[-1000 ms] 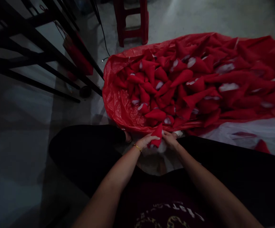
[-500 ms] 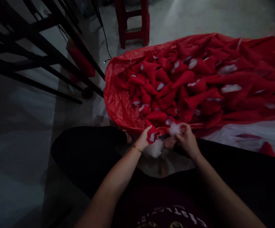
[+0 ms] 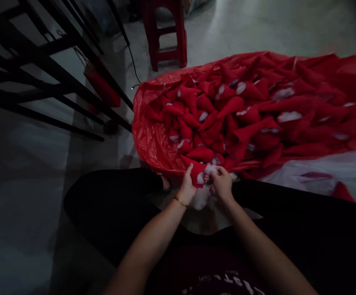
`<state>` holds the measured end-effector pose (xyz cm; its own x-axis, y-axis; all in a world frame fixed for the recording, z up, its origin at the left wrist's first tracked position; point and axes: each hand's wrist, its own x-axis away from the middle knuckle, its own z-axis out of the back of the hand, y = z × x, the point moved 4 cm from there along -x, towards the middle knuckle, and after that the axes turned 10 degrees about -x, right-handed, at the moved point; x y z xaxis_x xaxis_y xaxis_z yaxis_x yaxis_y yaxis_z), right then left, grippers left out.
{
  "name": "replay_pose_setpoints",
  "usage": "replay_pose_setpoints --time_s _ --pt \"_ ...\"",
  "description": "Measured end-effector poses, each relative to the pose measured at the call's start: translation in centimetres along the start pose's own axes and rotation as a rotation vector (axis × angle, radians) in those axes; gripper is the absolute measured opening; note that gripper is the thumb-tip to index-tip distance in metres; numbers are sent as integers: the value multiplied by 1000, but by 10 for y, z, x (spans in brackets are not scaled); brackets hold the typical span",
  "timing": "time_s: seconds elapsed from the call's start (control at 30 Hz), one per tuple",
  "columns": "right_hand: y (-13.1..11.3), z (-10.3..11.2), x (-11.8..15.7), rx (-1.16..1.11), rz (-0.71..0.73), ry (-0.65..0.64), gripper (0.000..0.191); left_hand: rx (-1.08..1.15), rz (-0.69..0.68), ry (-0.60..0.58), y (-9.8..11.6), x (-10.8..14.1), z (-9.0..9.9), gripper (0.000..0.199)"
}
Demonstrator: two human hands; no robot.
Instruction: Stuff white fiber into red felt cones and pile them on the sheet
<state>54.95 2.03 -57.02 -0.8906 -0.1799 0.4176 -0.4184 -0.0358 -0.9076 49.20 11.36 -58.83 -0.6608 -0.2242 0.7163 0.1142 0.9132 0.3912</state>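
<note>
My left hand [image 3: 189,183], with a gold bracelet at the wrist, holds a red cloth cone [image 3: 197,171] whose open end shows white stuffing. Close beside that opening, my right hand [image 3: 223,184] pinches a tuft of white fluff [image 3: 211,169]. More loose white fluff [image 3: 200,200] lies below the hands, between my legs. Just beyond the hands, a red plastic sheet [image 3: 147,141] bears a heap of red cones [image 3: 231,107], several with white filling at their ends.
A red plastic stool [image 3: 182,47] stands behind the sheet. Black metal bars [image 3: 51,78] and a red bag [image 3: 104,84] are at the left, with a thin cable near them. A whitish plastic bag [image 3: 291,170] lies at the right, beside my dark-clothed leg.
My right hand has moved left with its fluff, up to the cone in my left hand. The cone now shows more of its length. The view has shifted slightly.
</note>
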Motion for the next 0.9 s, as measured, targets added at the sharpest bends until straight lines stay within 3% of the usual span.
replay_pose_setpoints --time_s 0.1,0.2,0.3,0.4,0.57,0.67,0.73,0.83,0.9 --pt "-1 8 8 183 228 21 29 16 -77 60 1 0 1 31" --pt "4 -3 37 350 425 -158 32 4 -76 134 0 0 5 37" --pt "16 -20 56 478 506 -310 38 -49 -75 104 1 3 3 40" --pt "22 -27 43 501 527 -348 45 -76 -159 10 7 5 -5 40" --pt "5 -10 4 504 536 -218 39 -25 -195 -33 11 7 -15 33" --pt "-9 -3 7 519 550 -235 19 -46 -125 -48 10 7 -17 31" --pt "-16 2 12 493 488 -179 12 -35 -94 -8 9 7 -15 27" --pt "-19 9 16 403 384 -79 23 5 -94 47 10 7 -13 21" --pt "-18 6 19 398 443 -129 28 15 -99 55 11 6 -12 19"
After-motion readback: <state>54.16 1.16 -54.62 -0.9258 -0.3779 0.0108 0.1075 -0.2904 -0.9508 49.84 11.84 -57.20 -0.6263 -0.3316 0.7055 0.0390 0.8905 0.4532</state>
